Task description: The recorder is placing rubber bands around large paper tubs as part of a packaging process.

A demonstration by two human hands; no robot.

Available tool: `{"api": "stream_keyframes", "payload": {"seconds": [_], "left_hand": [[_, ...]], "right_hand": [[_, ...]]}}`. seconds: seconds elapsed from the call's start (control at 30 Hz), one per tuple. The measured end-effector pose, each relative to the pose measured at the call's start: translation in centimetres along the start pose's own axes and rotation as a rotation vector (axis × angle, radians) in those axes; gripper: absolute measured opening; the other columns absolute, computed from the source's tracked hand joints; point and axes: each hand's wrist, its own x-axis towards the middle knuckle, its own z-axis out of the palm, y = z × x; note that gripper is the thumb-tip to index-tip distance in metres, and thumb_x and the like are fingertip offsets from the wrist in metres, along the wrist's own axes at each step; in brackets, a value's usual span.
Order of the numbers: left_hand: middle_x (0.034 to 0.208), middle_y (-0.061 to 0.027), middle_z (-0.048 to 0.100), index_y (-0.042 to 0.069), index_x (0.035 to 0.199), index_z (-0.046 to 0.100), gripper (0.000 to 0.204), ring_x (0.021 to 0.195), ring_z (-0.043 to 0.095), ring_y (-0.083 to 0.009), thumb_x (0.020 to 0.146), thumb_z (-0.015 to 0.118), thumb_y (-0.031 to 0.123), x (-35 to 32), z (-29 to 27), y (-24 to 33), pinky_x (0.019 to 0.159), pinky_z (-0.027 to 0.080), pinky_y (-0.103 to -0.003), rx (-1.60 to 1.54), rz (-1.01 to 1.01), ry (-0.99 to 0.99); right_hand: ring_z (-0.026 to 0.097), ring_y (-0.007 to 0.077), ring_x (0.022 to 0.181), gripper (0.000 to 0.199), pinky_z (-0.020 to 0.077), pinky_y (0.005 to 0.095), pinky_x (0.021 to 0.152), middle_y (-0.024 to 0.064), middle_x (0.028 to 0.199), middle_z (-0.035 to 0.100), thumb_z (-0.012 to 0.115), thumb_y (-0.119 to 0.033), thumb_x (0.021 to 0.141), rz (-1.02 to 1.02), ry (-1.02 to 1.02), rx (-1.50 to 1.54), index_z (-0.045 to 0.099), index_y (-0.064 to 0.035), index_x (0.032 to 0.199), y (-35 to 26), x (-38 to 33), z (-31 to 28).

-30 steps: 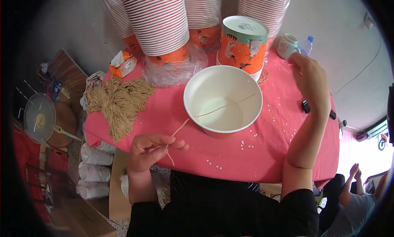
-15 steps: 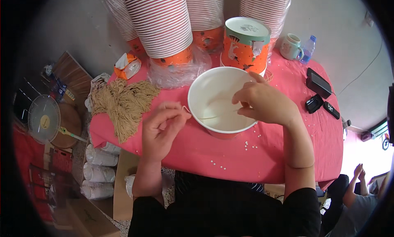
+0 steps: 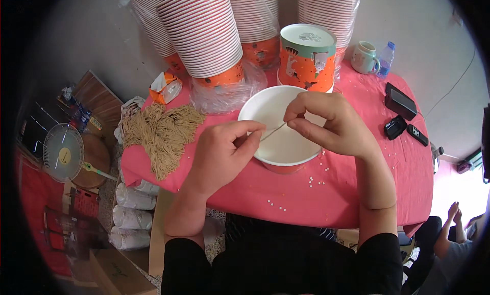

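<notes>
A short, thin cord (image 3: pixel 274 131) stretches between my two hands over the mouth of a large paper bucket (image 3: pixel 279 152), white inside with orange at its base. My left hand (image 3: pixel 222 149) pinches one end between thumb and index finger at the bucket's left rim. On the other side, my right hand (image 3: pixel 334 122) pinches the opposite end, its fingers above the bucket's opening. A spread bundle of tan cords (image 3: pixel 163 134) lies on the table to the left of my left hand. The bucket's right rim is partly hidden behind my right hand.
Tall bucket stacks (image 3: pixel 201 34) line the back of the pink-covered table (image 3: pixel 245 198). An upturned bucket (image 3: pixel 307 65) stands behind the open one. A mug (image 3: pixel 363 57), bottle (image 3: pixel 386 60) and black case (image 3: pixel 399 102) sit at right. Small white bits dot the cloth. Another person (image 3: pixel 454 239) sits at far right.
My hands have come closer together, and the cord between them has risen to the bucket's rim. My left hand moved right and my right hand slightly left. The view has shifted slightly.
</notes>
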Motion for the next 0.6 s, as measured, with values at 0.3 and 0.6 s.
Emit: {"api": "stream_keyframes", "payload": {"seconds": [0.3, 0.6], "left_hand": [[0.072, -0.0003, 0.066, -0.002, 0.096, 0.071, 0.013, 0.063, 0.056, -0.0037, 0.09, 0.067, 0.009, 0.2, -0.6, -1.2, 0.057, 0.046, -0.022, -0.19, -0.106, -0.231], [0.088, -0.0022, 0.069, -0.005, 0.1, 0.069, 0.016, 0.08, 0.06, -0.0055, 0.093, 0.065, 0.009, 0.1, -1.1, -3.3, 0.072, 0.048, -0.02, -0.559, -0.233, -0.151]], "right_hand": [[0.063, 0.0155, 0.076, 0.009, 0.0509, 0.0295, 0.068, 0.0073, 0.083, 0.064, 0.066, 0.0, 0.084, 0.223, 0.086, -0.008, 0.062, 0.0005, 0.093, 1.2, 0.2, 1.2], [0.062, 0.029, 0.082, 0.021, 0.0509, 0.04, 0.074, 0.0088, 0.085, 0.061, 0.077, -0.006, 0.071, -0.225, 0.059, -0.415, 0.064, -0.0048, 0.088, 0.6, 0.3, 2.5]]}}
